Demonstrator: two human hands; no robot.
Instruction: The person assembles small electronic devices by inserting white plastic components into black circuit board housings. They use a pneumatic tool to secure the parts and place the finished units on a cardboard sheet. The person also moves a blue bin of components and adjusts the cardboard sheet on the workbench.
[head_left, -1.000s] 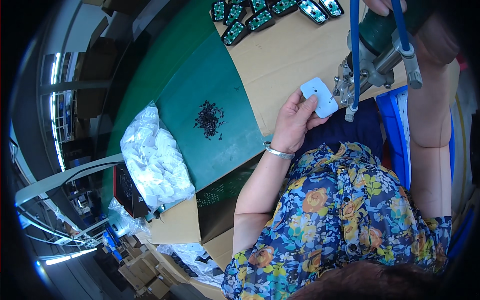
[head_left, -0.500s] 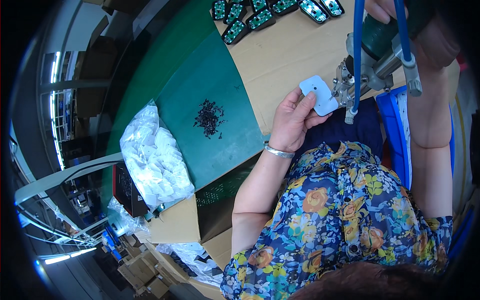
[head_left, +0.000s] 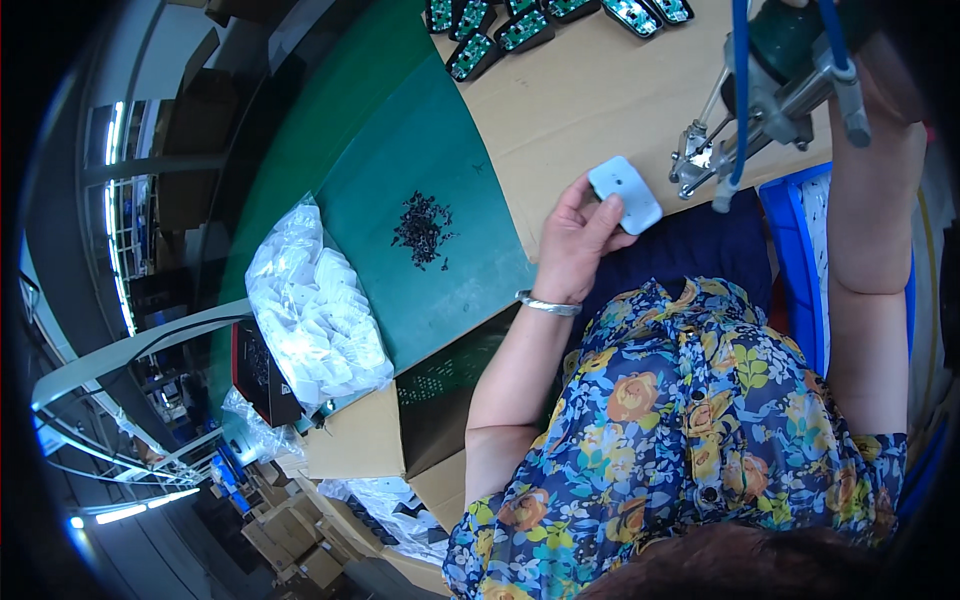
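My left hand (head_left: pixel 583 232) pinches a white plastic cover (head_left: pixel 627 194) with rounded corners, thumb on top and fingers underneath. A small dark hole shows in the cover's face. At the upper right, my right hand (head_left: pixel 888 75) is wrapped round the green body of a powered screwdriver (head_left: pixel 790 40), partly cut off by the picture's edge. Its metal nose (head_left: pixel 692 160) points down and left, a short gap from the cover. Blue hoses (head_left: pixel 740 100) run along the tool. Small dark screws (head_left: pixel 422 231) lie in a loose pile on the green table.
Several black housings with green circuit boards (head_left: pixel 523 30) lie at the far edge of a cardboard sheet (head_left: pixel 570 100). A clear bag of white covers (head_left: pixel 318 310) rests on the table's left. A blue bin (head_left: pixel 797 250) stands beside my right arm, an open carton (head_left: pixel 360 440) below the table edge.
The screwdriver has drawn away from the cover, up and to the right, with my right hand. My left hand still holds the cover, now slightly tilted and shifted left.
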